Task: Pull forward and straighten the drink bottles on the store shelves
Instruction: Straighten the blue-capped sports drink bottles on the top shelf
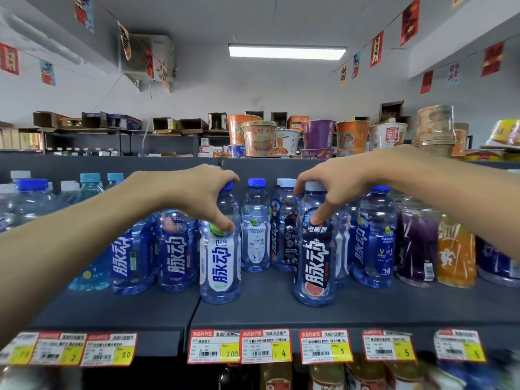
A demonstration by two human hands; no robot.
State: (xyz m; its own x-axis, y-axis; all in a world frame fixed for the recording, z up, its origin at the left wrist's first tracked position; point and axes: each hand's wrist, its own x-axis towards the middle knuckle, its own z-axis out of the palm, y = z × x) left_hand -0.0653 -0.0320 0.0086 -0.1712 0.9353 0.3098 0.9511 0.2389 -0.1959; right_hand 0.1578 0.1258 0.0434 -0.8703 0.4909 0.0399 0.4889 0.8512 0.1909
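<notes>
With left hand (194,192), grips white-label bottle (220,266) by cap and shoulder; stands upright ahead of its row. With right hand (337,180), grips dark-label bottle (315,266) likewise, thumb on the label. Ahead of both, bare shelf (281,313) up to price tags (267,346) at the front edge.

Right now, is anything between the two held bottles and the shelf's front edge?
Nothing visible. The left hand grips the white-label bottle and the right hand grips the dark-label bottle. Both stand ahead of the other bottles, with only bare shelf before them.
</notes>
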